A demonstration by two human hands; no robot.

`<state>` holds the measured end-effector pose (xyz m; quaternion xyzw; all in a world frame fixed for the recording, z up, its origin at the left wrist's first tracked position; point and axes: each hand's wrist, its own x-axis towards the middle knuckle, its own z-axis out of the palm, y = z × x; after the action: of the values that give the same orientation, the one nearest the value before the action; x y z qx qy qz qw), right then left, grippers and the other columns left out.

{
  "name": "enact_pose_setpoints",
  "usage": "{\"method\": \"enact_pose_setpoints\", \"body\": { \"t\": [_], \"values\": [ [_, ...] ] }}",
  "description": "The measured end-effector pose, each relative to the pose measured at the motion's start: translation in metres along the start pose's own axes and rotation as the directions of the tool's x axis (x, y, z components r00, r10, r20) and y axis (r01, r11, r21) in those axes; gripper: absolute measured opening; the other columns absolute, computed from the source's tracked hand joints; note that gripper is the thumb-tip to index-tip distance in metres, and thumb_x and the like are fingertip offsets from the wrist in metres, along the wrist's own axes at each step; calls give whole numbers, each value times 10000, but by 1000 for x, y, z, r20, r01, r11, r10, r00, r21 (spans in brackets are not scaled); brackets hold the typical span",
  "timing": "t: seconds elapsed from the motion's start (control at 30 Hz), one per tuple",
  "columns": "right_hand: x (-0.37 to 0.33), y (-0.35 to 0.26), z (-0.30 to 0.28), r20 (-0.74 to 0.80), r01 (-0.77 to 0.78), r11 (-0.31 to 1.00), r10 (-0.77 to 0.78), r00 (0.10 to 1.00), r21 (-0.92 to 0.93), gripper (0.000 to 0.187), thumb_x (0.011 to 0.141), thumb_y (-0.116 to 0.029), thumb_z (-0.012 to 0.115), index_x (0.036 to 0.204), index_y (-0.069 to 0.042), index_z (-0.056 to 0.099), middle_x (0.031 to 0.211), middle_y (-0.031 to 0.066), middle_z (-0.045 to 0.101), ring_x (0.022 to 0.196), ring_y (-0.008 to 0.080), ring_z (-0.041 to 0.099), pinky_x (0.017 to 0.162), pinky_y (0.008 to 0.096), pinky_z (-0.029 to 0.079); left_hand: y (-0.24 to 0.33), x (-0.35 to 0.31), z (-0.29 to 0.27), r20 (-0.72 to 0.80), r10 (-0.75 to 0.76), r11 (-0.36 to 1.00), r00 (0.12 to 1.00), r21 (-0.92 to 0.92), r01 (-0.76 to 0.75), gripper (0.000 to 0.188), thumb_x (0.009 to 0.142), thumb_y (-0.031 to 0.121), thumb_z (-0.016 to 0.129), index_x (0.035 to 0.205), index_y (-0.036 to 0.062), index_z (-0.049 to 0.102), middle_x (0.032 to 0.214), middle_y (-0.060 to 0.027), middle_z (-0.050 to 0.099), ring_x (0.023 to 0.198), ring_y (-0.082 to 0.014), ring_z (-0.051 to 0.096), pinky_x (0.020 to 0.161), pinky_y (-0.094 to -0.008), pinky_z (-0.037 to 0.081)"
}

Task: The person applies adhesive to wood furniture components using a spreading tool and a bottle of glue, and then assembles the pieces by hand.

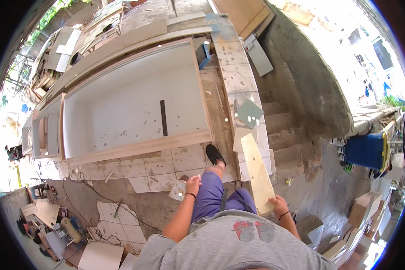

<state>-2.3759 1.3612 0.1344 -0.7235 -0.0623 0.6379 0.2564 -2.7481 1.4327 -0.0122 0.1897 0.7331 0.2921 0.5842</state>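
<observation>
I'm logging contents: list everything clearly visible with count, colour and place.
Board: 1, pale, centre right
Cabinet: 1, white inside, upper left
Strip: 1, dark, inside the cabinet
Square sheet: 1, grey-green, on tiled ledge
Container: 1, whitish, below the cabinet
Boxy object: 1, blue, far right
Scrap boards: many, mixed, top left
Shirt: 1, grey, bottom centre
Shorts: 1, purple, centre
Shoe: 1, black, centre
Left hand: 1, bare, beside the shorts
Right hand: 1, bare, gripping the board

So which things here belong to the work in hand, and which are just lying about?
In hand:
pale board, held by the right hand
probably the large white-lined wooden frame ahead

Apparently lying about:
grey-green square panel on the tiles
blue bin at right
white panel, lower left
</observation>
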Motion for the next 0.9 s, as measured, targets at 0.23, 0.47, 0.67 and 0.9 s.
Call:
{"method": "enact_pose_setpoints", "body": {
  "t": [0.23, 0.47, 0.67, 0.9],
  "values": [
    [13, -169, 35, 11, 296, 948, -297, 955, -114, 210, 815, -156, 595, 949, 5, 610, 824, 45, 620, 717, 152, 588, 664, 285, 463, 53, 12, 12, -58, -91, 995, 994, -48, 88, 346, 850, 313, 570, 983, -5, 588, 856, -75, 629, 683, -140, 611, 554, -247, 450],
    [62, -333, 32, -22, 375, 917, -382, 924, -138, 248, 863, -217, 564, 915, 20, 609, 795, 53, 623, 695, 156, 598, 631, 284, 469, 145, 57, 54, -134, -4, 998, 991, -59, -4, 460, 790, 374, 643, 983, -38, 575, 808, -101, 644, 704, -147, 603, 658, -283, 488],
    [216, -412, 53, -18, 428, 837, -461, 887, -342, 325, 906, -280, 529, 941, 33, 609, 809, 58, 626, 688, 152, 602, 645, 275, 474, 179, 176, 115, -267, 274, 903, 924, 403, -151, 737, 682, 477, 710, 1175, -33, 508, 1054, -177, 616, 996, -290, 587, 871, -365, 456],
    [464, -420, 116, 112, 632, 647, -656, 747, -426, 254, 904, -230, 545, 898, 18, 594, 757, -34, 541, 694, 45, 452, 611, 209, 372, 229, 322, 165, -245, 208, 801, 947, 599, -21, 974, 596, 527, 750, 1309, -10, 361, 1319, -215, 409, 1156, -351, 470, 940, -411, 420]
  ]
}}
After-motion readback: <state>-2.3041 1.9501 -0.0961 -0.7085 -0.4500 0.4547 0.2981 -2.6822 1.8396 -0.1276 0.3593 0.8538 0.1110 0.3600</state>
